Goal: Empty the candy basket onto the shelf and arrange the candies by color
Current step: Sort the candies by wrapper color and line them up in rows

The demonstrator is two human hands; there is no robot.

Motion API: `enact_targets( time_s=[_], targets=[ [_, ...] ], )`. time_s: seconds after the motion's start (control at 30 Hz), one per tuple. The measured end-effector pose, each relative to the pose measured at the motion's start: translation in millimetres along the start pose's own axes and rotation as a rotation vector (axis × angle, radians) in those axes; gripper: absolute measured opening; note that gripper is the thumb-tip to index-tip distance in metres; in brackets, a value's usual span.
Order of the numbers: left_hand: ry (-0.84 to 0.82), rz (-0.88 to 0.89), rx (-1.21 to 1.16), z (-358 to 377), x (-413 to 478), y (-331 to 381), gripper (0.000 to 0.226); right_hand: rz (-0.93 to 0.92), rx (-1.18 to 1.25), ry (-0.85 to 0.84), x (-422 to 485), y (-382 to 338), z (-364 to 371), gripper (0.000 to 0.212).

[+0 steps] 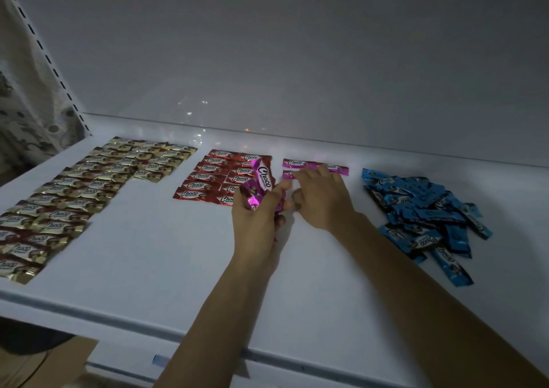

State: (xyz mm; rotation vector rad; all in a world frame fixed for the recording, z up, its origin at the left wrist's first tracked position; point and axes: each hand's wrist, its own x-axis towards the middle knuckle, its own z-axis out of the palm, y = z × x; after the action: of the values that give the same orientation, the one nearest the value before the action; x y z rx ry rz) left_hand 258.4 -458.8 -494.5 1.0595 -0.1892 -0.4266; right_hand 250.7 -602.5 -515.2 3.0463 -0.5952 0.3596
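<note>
On the white shelf point(166, 257) lie gold candies point(74, 197) in neat rows at the left and red candies point(214, 176) in rows at the middle. My left hand point(255, 218) grips a bunch of pink candies point(260, 185). My right hand point(322, 197) lies over the laid-out pink candies point(297, 162), its fingers resting on a pink candy on the shelf. A loose heap of blue candies point(421, 212) lies to the right. No basket is in view.
The shelf's back wall point(297, 60) rises behind the candies. A slotted upright point(47, 58) runs along the left, with patterned cloth beyond it. The shelf's front edge point(118, 319) runs below my arms. Cardboard point(44, 361) shows at the bottom left.
</note>
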Motion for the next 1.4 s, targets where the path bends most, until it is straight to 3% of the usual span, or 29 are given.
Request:
enact_targets(
  time_s=[0.13, 0.2, 0.27, 0.3, 0.37, 0.43, 0.5, 0.63, 0.73, 0.8, 0.87, 0.97, 1.07, 1.17, 1.27, 1.4],
  targets=[
    [0.016, -0.002, 0.003, -1.2, 2.1, -1.7, 0.016, 0.002, 0.027, -0.02, 1.5, 3.5, 6.1, 0.047],
    [0.015, 0.008, 0.025, -1.4, 1.6, -1.2, 0.01, 0.003, 0.126, 0.1, 0.1, 5.4, 6.5, 0.044],
    [-0.029, 0.025, 0.029, 0.6, 0.0, 1.6, 0.003, 0.059, 0.499, 0.29, -3.0, 2.8, -6.7, 0.034],
    [-0.053, 0.047, 0.055, 1.7, -0.9, 1.9, 0.003, 0.097, 0.785, 0.285, -6.9, 0.3, -19.7, 0.03],
    [-0.101, 0.113, 0.16, 3.3, -3.5, -0.1, 0.004, 0.146, 1.217, 0.094, -16.7, -3.9, -46.6, 0.027],
    [-0.158, 0.179, 0.28, 4.4, -6.0, -2.6, 0.003, 0.117, 1.269, -0.032, -28.7, -4.0, -61.5, 0.019],
    [-0.222, 0.244, 0.412, 5.8, -7.1, -4.3, 0.01, 0.11, 1.299, -0.043, -36.2, -3.4, -63.1, 0.011],
    [-0.197, 0.221, 0.425, 5.5, -7.7, -4.9, 0.004, 0.309, 1.404, 0.157, -38.1, 4.6, -50.8, 0.012],
    [-0.17, 0.196, 0.39, 5.5, -7.1, -4.4, 0.003, 0.3, 1.119, 0.246, -38.8, 19.1, -51.8, 0.013],
    [-0.168, 0.195, 0.397, 6.0, -6.8, -5.5, 0.004, 0.295, 0.952, 0.171, -41.0, 24.8, -43.7, 0.011],
    [-0.162, 0.193, 0.394, 6.2, -6.3, -6.1, 0.005, 0.346, 0.945, 0.125, -40.4, 26.1, -34.4, 0.009],
    [-0.153, 0.195, 0.384, 4.8, -5.4, -7.4, 0.006, 0.379, 1.013, 0.187, -36.9, 29.5, -29.0, 0.009],
    [-0.143, 0.191, 0.392, 3.7, -4.9, -8.0, 0.006, 0.243, 0.726, 0.147, -40.5, 32.1, -21.7, 0.002],
    [-0.137, 0.187, 0.418, 2.8, -4.2, -9.1, 0.006, 0.123, 0.437, 0.261, -45.0, 34.0, -12.1, 0.014],
    [-0.124, 0.185, 0.423, 1.7, -3.7, -10.1, 0.006, 0.079, 0.302, 0.391, -50.9, 31.4, -26.3, 0.018],
    [-0.117, 0.192, 0.451, 0.5, -2.4, -11.9, 0.008, -0.037, 0.063, 0.301, -65.3, 17.5, -35.7, 0.009]
  ],
)
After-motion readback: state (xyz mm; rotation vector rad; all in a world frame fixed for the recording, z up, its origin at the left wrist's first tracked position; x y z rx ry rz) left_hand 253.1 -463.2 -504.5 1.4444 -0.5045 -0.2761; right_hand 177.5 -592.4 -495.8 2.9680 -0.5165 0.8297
